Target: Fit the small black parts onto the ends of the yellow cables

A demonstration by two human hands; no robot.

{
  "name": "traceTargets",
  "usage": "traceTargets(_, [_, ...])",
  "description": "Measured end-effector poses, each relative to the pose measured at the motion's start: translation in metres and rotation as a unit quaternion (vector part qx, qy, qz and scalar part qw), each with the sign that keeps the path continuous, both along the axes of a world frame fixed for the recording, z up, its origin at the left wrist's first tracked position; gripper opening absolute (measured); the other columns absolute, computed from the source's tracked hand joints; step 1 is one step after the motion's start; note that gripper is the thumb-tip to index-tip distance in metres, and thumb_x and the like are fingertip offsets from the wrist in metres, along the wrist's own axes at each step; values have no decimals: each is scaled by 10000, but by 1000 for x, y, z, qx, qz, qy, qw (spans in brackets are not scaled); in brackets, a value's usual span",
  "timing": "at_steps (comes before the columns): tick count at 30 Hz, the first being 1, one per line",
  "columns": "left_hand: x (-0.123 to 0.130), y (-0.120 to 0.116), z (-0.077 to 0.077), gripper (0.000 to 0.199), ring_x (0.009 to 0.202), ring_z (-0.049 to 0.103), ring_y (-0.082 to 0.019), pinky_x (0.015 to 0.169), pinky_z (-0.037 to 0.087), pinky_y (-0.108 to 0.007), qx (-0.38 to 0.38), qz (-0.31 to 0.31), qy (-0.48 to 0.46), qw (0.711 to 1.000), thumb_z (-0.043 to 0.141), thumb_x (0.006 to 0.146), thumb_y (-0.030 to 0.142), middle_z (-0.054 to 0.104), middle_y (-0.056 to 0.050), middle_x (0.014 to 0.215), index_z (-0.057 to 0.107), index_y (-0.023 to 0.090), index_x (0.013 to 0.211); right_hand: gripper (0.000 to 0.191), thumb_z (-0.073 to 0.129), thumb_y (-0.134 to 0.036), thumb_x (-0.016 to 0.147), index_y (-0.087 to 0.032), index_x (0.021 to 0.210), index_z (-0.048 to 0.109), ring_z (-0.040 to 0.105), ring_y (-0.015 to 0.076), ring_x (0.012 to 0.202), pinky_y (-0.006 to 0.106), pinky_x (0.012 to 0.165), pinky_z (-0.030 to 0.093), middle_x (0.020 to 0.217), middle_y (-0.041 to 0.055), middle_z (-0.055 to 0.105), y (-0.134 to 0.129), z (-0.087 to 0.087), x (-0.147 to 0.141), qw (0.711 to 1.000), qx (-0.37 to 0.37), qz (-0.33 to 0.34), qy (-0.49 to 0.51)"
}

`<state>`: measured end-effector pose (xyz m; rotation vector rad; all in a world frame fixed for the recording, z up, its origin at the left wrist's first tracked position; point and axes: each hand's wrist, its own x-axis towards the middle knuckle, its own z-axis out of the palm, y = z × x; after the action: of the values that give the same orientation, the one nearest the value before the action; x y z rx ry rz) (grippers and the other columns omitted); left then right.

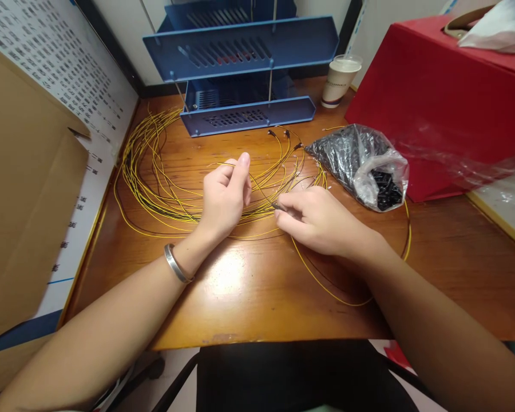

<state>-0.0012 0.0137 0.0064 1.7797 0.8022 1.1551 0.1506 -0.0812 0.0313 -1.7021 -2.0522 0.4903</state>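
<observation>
My left hand [224,199], a metal bangle [177,264] on its wrist, pinches a thin wire between thumb and curled fingers. That wire [261,189] runs across to my right hand [320,218]. Thumb and forefinger there are closed on a small black connector [277,206], mostly hidden by the fingertips. Beneath and behind both hands lies a loose coil of yellow and brown wires [134,171]. Several wire ends behind my right hand carry black connectors [287,134]. To the right, a clear plastic bag [366,183] holds many small black parts [387,191].
A blue tiered desk tray [249,117] stands at the back, with a paper cup [340,83] to its right. The large red box [424,109] occupies the right side. Cardboard [30,189] leans at the left. The wooden table's [257,320] front edge lies nearest me.
</observation>
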Motion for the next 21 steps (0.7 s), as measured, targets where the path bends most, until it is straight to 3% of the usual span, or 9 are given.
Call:
traceTargets(5, [-4,-6,-6,416,471,433,-71,489,347,-238,62,-112,63,990,552,990,456,515,39,533,590,175,686,261,461,-294,902,-201,659,448,355,119,564,305,607,209,588,-28,452,1,-2,0,999,-1,-30,14])
traceTargets(9, [-5,-8,-5,427,544,497,-76,566,399,-232,113,-156,105,976,535,1000,376,606,5,624,605,158,639,240,458,-316,918,-194,722,522,399,124,575,298,607,220,612,-21,501,2,-2,-1,998,17,-56,26])
traceTargets(12, [-4,-8,-3,501,529,509,-83,555,413,-238,71,-138,80,985,514,1009,426,565,2,574,572,163,586,273,473,-299,888,-203,635,432,350,118,555,301,600,213,571,-30,433,2,-1,-2,998,16,-57,24])
traceTargets(15, [-3,-3,-3,519,472,484,-75,510,409,-233,8,-79,29,996,526,996,494,515,21,515,536,177,585,284,479,-266,855,-209,605,358,319,117,556,306,598,204,562,-34,399,1,2,-3,999,9,-50,17])
traceTargets(18, [-2,7,-2,520,404,424,-67,438,371,-229,-33,-10,-10,999,503,984,572,444,51,472,488,199,622,273,477,-259,855,-209,619,349,324,118,564,306,600,199,571,-36,404,-1,2,-4,999,6,-40,16])
traceTargets(21, [-1,12,-2,520,379,399,-67,409,348,-230,-52,9,-24,998,481,980,609,435,59,461,473,210,647,269,468,-264,875,-207,632,368,331,119,565,306,603,199,575,-35,412,-2,3,-5,999,4,-32,11])
